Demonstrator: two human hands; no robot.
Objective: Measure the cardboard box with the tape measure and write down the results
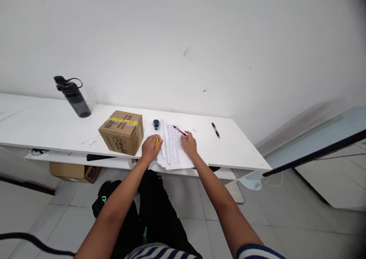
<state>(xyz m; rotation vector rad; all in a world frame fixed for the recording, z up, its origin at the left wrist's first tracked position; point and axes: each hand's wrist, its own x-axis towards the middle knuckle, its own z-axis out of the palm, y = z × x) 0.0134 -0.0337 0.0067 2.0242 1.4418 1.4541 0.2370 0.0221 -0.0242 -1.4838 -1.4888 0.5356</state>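
My left hand [150, 149] is closed around a small yellow object [157, 142], of which only a short piece shows at the thumb; its kind is hidden. In my right hand [189, 143] is a red and black pen [180, 130], its black end pointing to the upper left. Both hands rest beside a stack of paper sheets [174, 146] covered with handwriting, the right one on its right side. A wristwatch [156, 124] with a dark square face lies just behind my left hand. Left of that hand stands a taped cardboard box [122, 132].
On the white table [197, 118] a black bottle [74, 97] stands at the far left, and a black pen [215, 130] lies on the right. Another cardboard box [74, 172] sits below on the left. A white wall [160, 53] rises behind the table.
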